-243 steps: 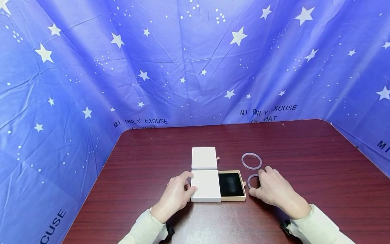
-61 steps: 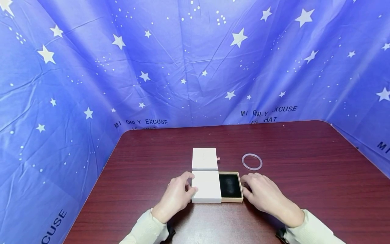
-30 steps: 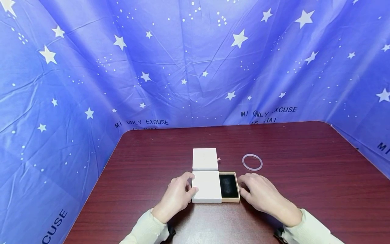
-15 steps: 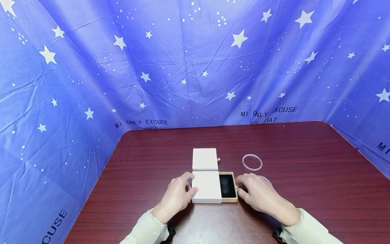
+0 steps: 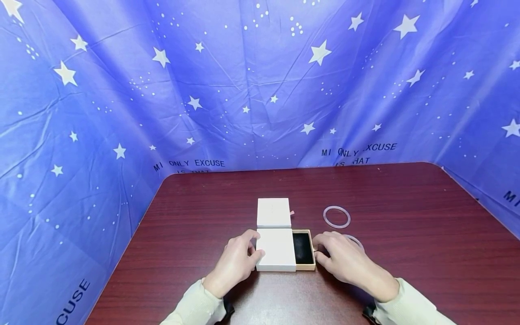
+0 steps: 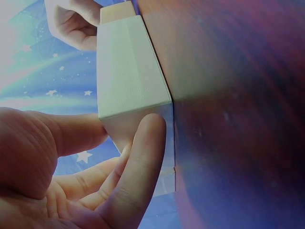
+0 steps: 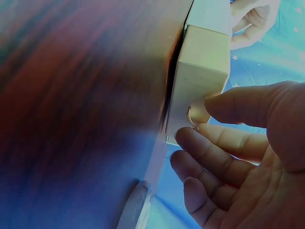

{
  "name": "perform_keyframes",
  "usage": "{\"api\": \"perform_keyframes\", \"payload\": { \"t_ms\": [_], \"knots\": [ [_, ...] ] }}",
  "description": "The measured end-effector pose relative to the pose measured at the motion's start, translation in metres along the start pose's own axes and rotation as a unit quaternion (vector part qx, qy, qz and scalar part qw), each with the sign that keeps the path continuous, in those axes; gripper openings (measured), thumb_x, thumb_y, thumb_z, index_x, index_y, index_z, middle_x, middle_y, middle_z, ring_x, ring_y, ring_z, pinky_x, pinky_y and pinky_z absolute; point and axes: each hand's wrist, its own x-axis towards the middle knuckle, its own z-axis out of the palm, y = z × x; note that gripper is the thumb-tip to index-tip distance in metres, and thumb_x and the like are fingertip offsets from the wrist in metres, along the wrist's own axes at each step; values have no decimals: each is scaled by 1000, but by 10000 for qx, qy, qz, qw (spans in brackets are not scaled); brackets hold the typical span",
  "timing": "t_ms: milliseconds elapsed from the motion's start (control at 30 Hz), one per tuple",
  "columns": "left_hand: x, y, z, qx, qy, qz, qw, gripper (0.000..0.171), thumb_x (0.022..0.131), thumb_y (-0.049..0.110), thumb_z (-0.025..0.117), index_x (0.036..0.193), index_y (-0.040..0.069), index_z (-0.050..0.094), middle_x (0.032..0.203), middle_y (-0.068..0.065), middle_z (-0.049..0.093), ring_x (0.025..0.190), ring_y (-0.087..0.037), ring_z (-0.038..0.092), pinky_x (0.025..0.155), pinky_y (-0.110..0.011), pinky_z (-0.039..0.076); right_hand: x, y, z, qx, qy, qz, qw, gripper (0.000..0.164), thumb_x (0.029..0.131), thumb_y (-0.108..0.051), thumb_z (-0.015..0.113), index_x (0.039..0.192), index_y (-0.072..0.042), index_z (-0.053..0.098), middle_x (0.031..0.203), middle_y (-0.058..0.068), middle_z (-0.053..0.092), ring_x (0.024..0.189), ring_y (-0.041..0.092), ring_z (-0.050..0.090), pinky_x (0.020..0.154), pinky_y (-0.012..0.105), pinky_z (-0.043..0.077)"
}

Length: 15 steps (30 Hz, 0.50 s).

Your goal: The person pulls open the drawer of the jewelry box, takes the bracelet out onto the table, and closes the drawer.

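My left hand [image 5: 232, 261] holds the left end of a white box sleeve [image 5: 276, 249]. Its thumb lies at the top edge and its fingers are against the end face, as the left wrist view shows. Out of the sleeve's right side sticks a tan drawer [image 5: 305, 267] with a black lining [image 5: 303, 248]. My right hand [image 5: 347, 261] touches the drawer's end; in the right wrist view thumb and index finger stand apart beside a small ribbon loop [image 7: 190, 115]. A pale lilac bangle [image 5: 357, 241] lies partly hidden behind that hand.
A second white box [image 5: 274, 212] with a pink tab [image 5: 292, 212] stands right behind the first. Another lilac bangle [image 5: 336, 217] lies to its right on the dark red table [image 5: 203, 203]. A blue star-printed curtain [image 5: 252, 81] hangs around the table's back and sides.
The drawer has slid left, further into the sleeve, with my right hand following it. My right hand has left the nearer bangle, whose right side now shows. My left hand has stayed put.
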Motion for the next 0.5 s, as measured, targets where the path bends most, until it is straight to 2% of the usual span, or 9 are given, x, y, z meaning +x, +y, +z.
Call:
{"api": "perform_keyframes", "payload": {
  "t_ms": [500],
  "knots": [
    [0, 0, 0, -81, 8, -27, 10000, 33, 86, 13, 69, 115, 2, 57, 64, 11, 55, 46, 1, 50, 64, -27, 45, 2, -4, 2, 75, -66, -2, 10000, 11, 77, -17, 70, 86, -22, 65, 76, -19, 50, 74, 4, 50, 64, 29, 42]
  ]
}}
